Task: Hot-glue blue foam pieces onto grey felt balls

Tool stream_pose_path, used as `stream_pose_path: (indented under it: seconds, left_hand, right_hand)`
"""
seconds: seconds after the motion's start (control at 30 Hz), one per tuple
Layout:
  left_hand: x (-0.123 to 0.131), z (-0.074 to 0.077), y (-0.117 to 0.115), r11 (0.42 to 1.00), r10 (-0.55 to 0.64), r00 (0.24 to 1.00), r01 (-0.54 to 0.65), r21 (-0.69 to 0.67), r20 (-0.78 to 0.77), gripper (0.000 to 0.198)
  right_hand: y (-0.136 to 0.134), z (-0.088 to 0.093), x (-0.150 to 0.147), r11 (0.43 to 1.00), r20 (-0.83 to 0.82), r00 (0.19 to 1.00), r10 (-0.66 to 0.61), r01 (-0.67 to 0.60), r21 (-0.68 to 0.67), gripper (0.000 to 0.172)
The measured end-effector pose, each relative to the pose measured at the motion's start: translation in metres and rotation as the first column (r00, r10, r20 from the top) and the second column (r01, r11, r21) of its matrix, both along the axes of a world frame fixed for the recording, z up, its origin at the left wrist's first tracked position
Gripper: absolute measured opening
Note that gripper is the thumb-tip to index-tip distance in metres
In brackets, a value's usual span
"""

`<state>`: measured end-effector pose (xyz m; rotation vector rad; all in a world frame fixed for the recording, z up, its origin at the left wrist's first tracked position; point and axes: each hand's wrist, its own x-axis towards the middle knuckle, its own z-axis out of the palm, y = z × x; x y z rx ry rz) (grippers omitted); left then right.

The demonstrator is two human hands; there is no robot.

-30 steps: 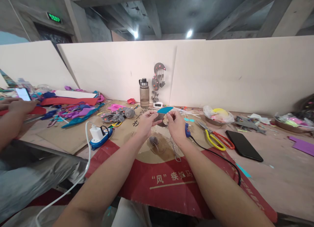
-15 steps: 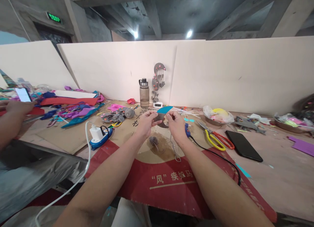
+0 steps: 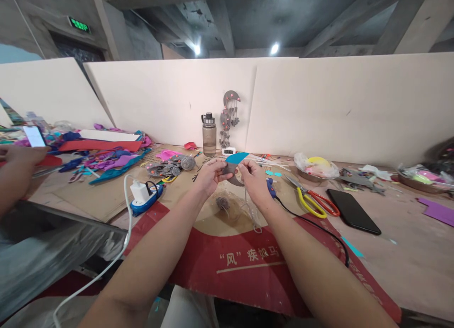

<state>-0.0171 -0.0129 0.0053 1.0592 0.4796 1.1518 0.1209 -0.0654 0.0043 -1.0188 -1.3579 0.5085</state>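
Held up over the table is a crescent-shaped piece (image 3: 237, 158), bare blue at its upper part and covered with grey yarn lower down. My left hand (image 3: 211, 176) pinches its left side between thumb and fingers. At the right edge, the closed fingers of my right hand (image 3: 255, 179) meet the piece; a strand of grey yarn (image 3: 254, 219) hangs beneath them. Whether those fingertips grip the piece, the yarn or both is hard to see. A small ball of grey yarn (image 3: 222, 203) lies below on the red and tan paper (image 3: 244, 276).
Scissors (image 3: 312, 202), a black phone (image 3: 353, 211) and a blue corded tool (image 3: 271, 187) lie right. A bottle (image 3: 209, 134) and grey moon ornament (image 3: 231, 100) stand behind. Left are a power strip (image 3: 147, 200), felt scraps (image 3: 106, 146) and another person's hand (image 3: 23, 158).
The crescent has turned slightly in my hands, and more of its grey lower part shows. My right hand has shifted a little along its edge.
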Motion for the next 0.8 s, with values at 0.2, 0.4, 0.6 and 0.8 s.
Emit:
stream_pose_path:
  seconds: [0.2,0.4,0.6,0.8]
  left_hand:
    - [0.002,0.000,-0.001,0.997,-0.069,0.997,0.069,-0.024,-0.025,0.020]
    - [0.011,-0.010,-0.004,0.979,0.158,0.979,-0.138,0.150,-0.127,0.030]
    - [0.015,-0.006,-0.015,0.949,0.151,0.959,-0.072,0.308,-0.241,0.021]
    - [0.017,-0.010,-0.013,0.904,0.159,0.914,0.017,0.427,-0.373,0.026]
  right_hand:
    - [0.002,0.000,0.001,1.000,-0.044,0.999,0.022,-0.022,0.002,0.016]
    - [0.001,-0.003,-0.004,0.987,0.022,0.988,-0.156,0.155,0.029,0.014]
    - [-0.003,-0.002,-0.006,0.964,0.157,0.951,-0.266,0.261,0.051,0.015]
    - [0.000,-0.003,-0.003,0.961,0.198,0.940,-0.278,0.270,0.066,0.013]
